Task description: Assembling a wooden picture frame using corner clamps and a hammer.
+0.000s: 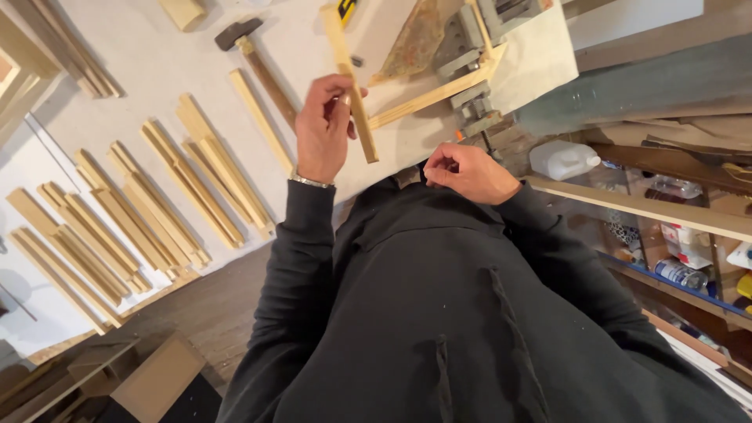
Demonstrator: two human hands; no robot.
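Note:
My left hand (323, 129) grips a pale wooden strip (348, 78) that lies on the white workbench (141, 70). This strip meets a second strip (427, 98) at an angle, and the second one runs into a grey metal clamp (470, 94) at the bench edge. My right hand (468, 172) is closed near the bench edge, close to my chest, just below the clamp. Whether it holds something small cannot be made out. A metal bracelet sits on my left wrist.
A hammer (254, 59) lies on the bench left of my left hand. Several cut wooden strips (157, 196) lie in rows on the left. A white plastic jug (562, 159) and shelves with bottles (681, 270) are at the right. Boards and boxes sit on the floor at lower left.

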